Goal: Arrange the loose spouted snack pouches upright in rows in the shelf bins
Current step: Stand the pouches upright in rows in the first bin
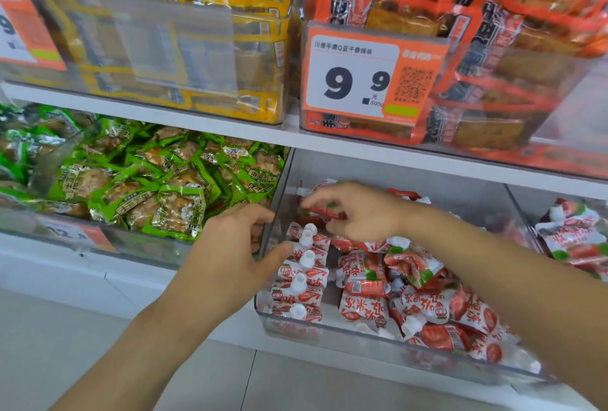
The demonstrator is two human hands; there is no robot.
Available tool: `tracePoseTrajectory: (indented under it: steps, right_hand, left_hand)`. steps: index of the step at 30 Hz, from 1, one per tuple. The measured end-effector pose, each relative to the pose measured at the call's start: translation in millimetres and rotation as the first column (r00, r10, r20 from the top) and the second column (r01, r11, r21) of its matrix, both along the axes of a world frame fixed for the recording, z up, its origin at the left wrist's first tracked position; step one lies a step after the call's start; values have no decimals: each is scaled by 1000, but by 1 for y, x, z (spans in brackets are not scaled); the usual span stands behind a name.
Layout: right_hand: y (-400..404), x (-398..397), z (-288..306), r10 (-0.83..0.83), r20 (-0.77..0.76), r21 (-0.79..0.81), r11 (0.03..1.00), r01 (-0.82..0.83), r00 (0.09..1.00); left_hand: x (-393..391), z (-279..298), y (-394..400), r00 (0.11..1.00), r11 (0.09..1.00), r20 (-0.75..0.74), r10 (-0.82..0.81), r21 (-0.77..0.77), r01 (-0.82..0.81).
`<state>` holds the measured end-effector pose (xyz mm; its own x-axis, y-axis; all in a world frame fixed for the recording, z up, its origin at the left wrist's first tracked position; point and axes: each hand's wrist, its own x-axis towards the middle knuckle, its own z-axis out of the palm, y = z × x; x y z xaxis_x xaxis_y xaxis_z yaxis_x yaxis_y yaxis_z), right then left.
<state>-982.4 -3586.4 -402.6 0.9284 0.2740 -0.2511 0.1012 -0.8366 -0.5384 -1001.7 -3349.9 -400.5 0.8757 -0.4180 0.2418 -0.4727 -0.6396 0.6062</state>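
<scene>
A clear plastic bin (329,328) on the lower shelf holds red-and-white spouted pouches. Along its left wall a row of pouches (304,274) stands upright, white caps up. Loose pouches (418,298) lie in a heap in the middle and right of the bin. My right hand (358,209) reaches into the back of the bin and pinches a red pouch (324,212) by its top edge. My left hand (237,252) holds the bin's left wall, thumb inside against the upright row and fingers outside.
A second bin (579,239) with the same pouches sits at the right. Green snack packs (158,180) fill the bin at the left. Above, yellow packs (184,35) and orange packs (493,48) sit behind a 9.9 price tag (358,78). White shelf edge (197,121) overhangs.
</scene>
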Motion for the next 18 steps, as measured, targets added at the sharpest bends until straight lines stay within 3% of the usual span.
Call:
tracePoseTrajectory:
  steps: [2,4,6,8,10,13,15,18]
  right_hand:
    - [-15,-7,12,-46,120,-64,996,54,992]
    - [-33,-19,17,-56,149,-230,969,90,987]
    - [-44,-34,13,-72,88,-379,920,101,993]
    - [-48,-46,1,-78,30,-418,905,83,996]
    - [-52,-49,-10,-70,94,-363,926,100,993]
    - [-58,-50,-11,-47,223,-273,956,109,974]
    - [-61,-52,-7,-125,227,-189,967,169,966]
    - [-66,-55,-4,-290,170,81,957,280,942]
  left_hand:
    - [-2,0,-2,999,1000,23,26,7,-26]
    - [-7,-1,-6,988,999,148,43,14,-46]
    - [-13,1,-14,966,1000,259,-16,-12,20]
    - [-16,1,-25,949,989,280,-143,15,144]
    - [-16,-1,-38,945,972,231,-232,86,218]
    - [-9,-5,-58,963,955,168,-210,245,166]
    - [-3,-5,-69,970,904,144,-198,410,124]
    - [2,-5,-77,973,833,-1,-230,517,197]
